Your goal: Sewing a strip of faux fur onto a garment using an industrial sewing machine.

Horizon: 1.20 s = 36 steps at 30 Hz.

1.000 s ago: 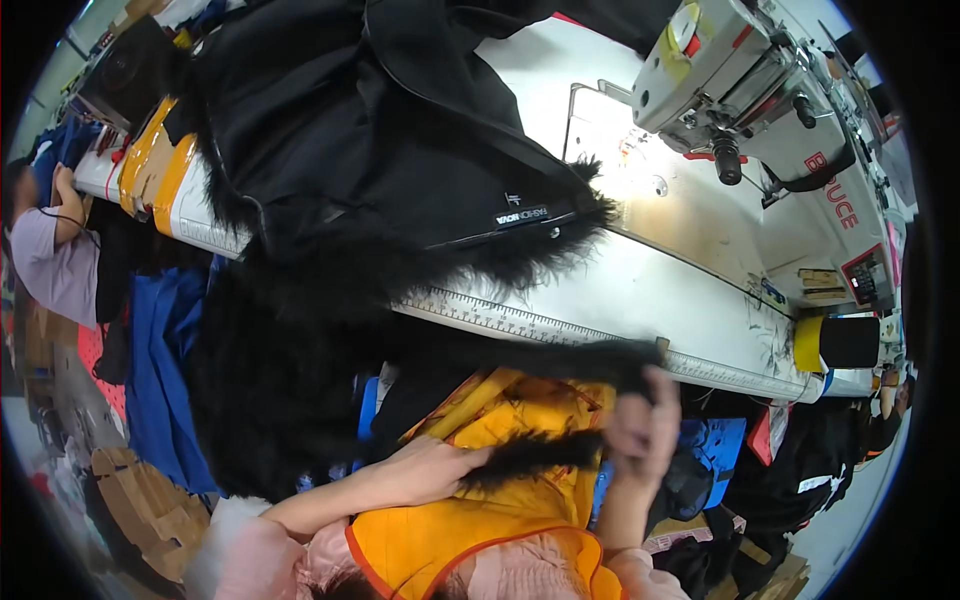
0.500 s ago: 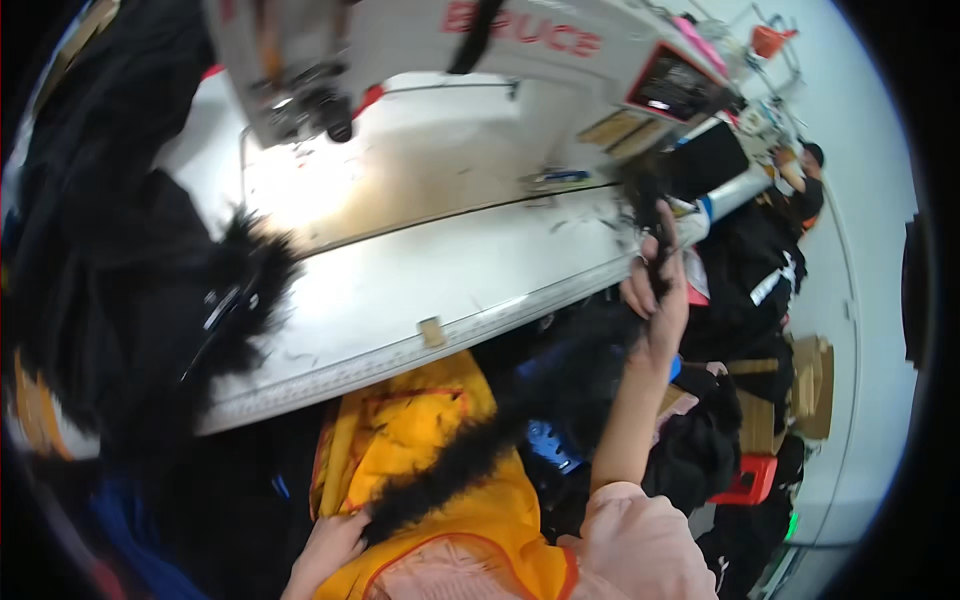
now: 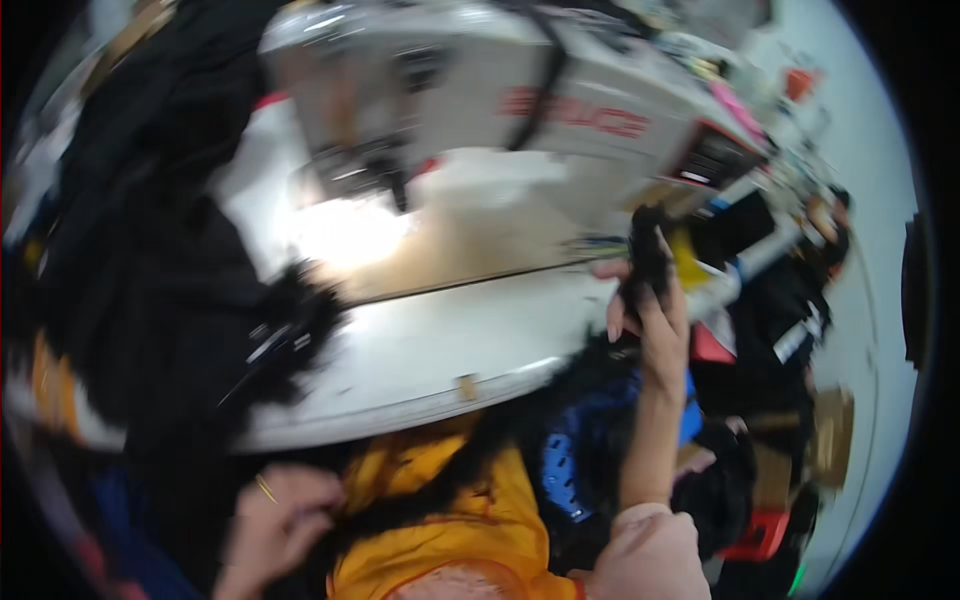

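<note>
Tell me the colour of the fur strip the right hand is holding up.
Black. The fur strip pinched in the right hand shows best in the head view, though blurred.

Right hand raised, fingers pinched closed; left hand low, curled.

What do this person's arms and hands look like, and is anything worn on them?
Both hands are bare, without gloves. The right hand has longish nails, and its forearm is bare up to a pale pink sleeve. The left hand wears a thin gold ring; the picture is blurred there.
</note>
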Motion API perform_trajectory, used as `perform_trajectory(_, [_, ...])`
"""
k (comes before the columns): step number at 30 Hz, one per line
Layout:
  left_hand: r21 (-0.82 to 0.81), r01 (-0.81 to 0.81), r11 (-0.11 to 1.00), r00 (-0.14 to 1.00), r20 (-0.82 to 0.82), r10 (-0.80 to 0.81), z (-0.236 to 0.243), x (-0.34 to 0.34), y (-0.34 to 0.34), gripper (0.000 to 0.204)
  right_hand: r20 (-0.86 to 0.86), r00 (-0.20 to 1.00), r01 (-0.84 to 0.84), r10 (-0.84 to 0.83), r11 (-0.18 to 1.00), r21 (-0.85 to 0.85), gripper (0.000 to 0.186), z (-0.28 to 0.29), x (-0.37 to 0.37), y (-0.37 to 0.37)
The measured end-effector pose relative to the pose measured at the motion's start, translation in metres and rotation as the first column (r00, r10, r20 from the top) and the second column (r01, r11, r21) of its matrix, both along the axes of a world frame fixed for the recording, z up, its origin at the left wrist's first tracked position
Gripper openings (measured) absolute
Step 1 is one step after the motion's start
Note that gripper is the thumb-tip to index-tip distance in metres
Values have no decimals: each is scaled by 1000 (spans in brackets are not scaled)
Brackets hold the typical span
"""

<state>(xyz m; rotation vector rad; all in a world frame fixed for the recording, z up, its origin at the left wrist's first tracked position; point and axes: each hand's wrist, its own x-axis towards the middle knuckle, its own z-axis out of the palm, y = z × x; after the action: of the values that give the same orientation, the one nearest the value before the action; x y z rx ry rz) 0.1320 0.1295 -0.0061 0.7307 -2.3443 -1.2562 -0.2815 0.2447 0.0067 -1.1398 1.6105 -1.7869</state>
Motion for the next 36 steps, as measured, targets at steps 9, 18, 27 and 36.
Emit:
perform_trajectory(9, [-496,-420,760,857,59,512,3,-30,-155,36,-945,80,-622,318,756,202,35,-11,111,-179])
perform_trajectory(18, [-822,-204,532,937,-6,350,8,-104,-236,37,-919,-33,-593,393,733,335,31,-27,146,-158])
perform_trajectory(27, [-721,311,619,917,56,-395,-57,-187,-283,37,-934,80,-490,349,829,268,38,-19,110,-161])
perform_trajectory(36, [-665,375,646,913,143,-383,24,-119,-191,38,-893,55,-475,447,798,370,40,-40,93,-163])
